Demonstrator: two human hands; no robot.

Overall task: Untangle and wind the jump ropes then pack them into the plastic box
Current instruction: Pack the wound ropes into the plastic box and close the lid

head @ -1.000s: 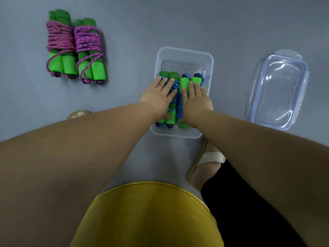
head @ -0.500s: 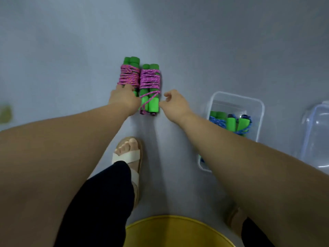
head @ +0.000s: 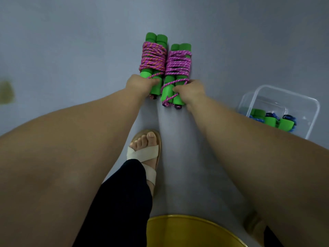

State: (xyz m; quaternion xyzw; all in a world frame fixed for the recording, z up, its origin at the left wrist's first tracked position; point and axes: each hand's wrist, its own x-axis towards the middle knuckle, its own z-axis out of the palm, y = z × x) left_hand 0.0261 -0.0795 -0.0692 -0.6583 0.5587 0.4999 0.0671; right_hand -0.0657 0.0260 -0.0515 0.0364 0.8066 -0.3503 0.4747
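The grip of the left hand (head: 140, 85) holds the orange-flecked jump rope (head: 153, 57), the right hand (head: 192, 93) the white-flecked jump rope (head: 179, 65), likely to lift both.

Bare floor (head: 71, 50) lies open to the left of and beyond the two bundles. The left bundle (head: 154, 56) and right bundle (head: 179, 63) lie close side by side, leaving no way between. The left hand (head: 140, 84) and right hand (head: 192, 91) grip their near ends. Floor between them and the box (head: 292, 93) is bare. Blue ropes (head: 271, 115) fill the box's near part, and its far part is open. A foot (head: 144, 145) sits between the forearms.
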